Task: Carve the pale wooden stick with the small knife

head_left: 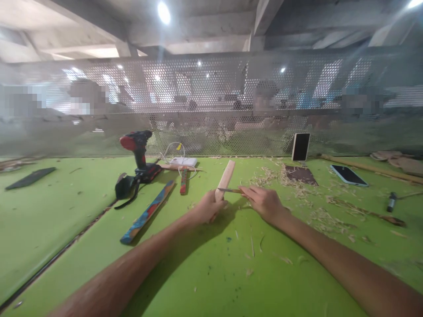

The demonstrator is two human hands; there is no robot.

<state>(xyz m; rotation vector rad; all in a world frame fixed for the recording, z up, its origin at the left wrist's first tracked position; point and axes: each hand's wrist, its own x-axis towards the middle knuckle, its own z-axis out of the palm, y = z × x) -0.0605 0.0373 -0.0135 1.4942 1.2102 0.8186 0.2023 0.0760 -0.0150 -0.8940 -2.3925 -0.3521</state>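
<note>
My left hand (209,206) is closed around the lower end of a flat, pale wooden strip (227,174), which points up and away from me above the green table. A knife (229,190) with a thin blade is in my right hand (262,201), its fingers wrapped round the handle. The blade lies across the strip just above my left fingers and appears to touch it. The palm side of both hands is hidden.
A cordless drill (140,154) stands left, near a painted strip (148,211) and a smaller one (183,180). Wood shavings (325,220) litter the right side around phones (348,175), a brown sheet (300,174) and a marker (391,202). A perforated metal screen (211,97) closes off the back; people sit beyond.
</note>
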